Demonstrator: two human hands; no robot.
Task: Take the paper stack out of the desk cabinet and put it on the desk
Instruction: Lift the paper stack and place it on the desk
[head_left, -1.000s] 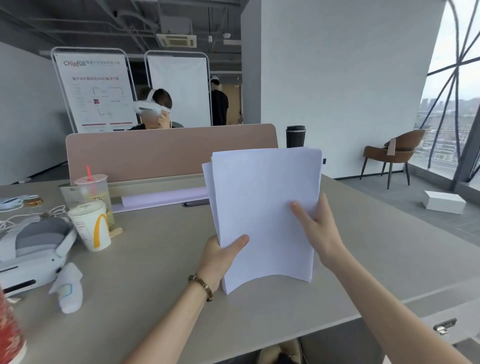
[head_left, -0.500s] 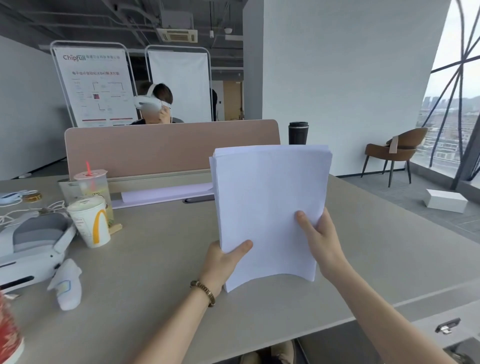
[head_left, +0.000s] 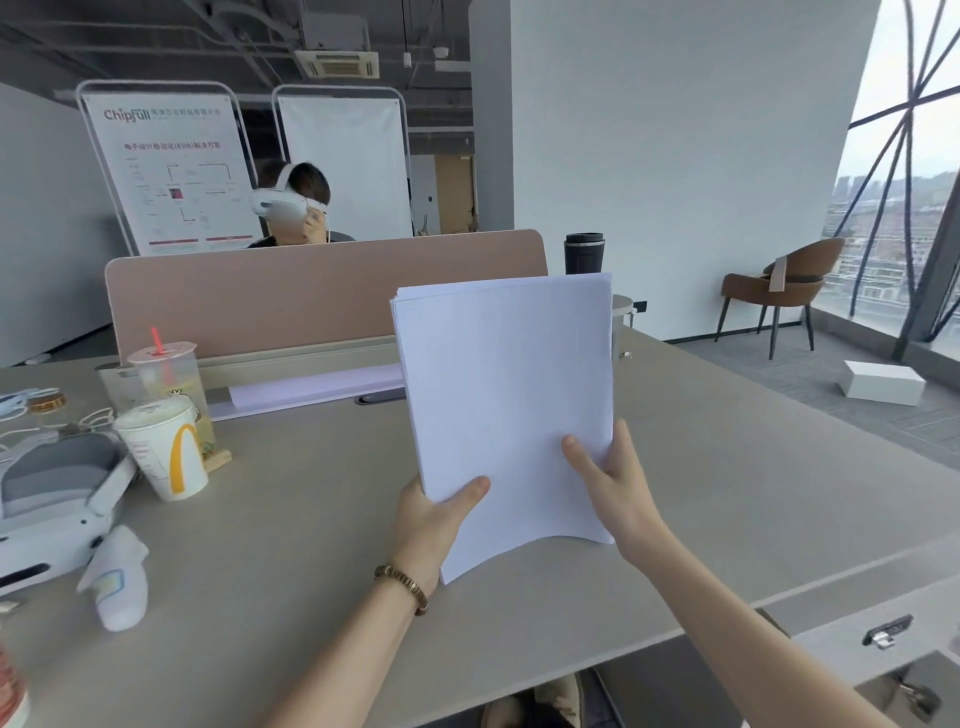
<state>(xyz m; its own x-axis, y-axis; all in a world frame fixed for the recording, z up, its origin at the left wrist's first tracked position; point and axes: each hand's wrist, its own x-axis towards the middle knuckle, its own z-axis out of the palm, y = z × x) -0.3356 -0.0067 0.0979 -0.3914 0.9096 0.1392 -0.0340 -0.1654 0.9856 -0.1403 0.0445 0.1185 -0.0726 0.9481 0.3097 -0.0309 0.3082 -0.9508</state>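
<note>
A white paper stack (head_left: 506, 395) stands almost upright on the beige desk (head_left: 311, 545), its curved bottom edge resting on the desktop. My left hand (head_left: 434, 519) grips its lower left edge, thumb in front. My right hand (head_left: 618, 488) holds its lower right edge, thumb on the front sheet. The desk cabinet (head_left: 883, 639) with a small lock shows below the desk edge at the lower right.
Two drink cups (head_left: 166, 441), a white headset (head_left: 47, 499) and a white controller (head_left: 117, 582) sit at the left. A pink divider (head_left: 311, 291) stands behind the stack, with a person wearing a headset beyond it. A black tumbler (head_left: 584, 253) stands at the far right.
The sheets have been squared up into a neater stack. The stack stays upright on the desk in both hands, and my right hand has shifted slightly along its lower right edge.
</note>
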